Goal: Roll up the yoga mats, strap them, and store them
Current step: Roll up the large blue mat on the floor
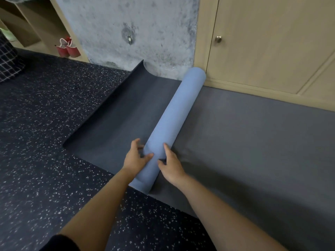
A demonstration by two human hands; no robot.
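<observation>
a dark white-speckled rubber floor (45,115) fills the lower left, a mottled grey concrete wall (126,24) stands top centre, and a pale wooden cabinet (272,51) upper right.

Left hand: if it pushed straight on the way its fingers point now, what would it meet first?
The rolled blue mat. The left hand has its thumb on the roll and its fingers curl at the roll's left side, so it would press into it; the fingers are blurred, so contact is unclear.

I saw the rolled mat (174,113) was light blue, its unrolled face dark slate. The floor (36,142) at lower left was navy with white speckles. Upper left showed red shoes (68,48) and black-and-white checked cloth (7,60).
</observation>
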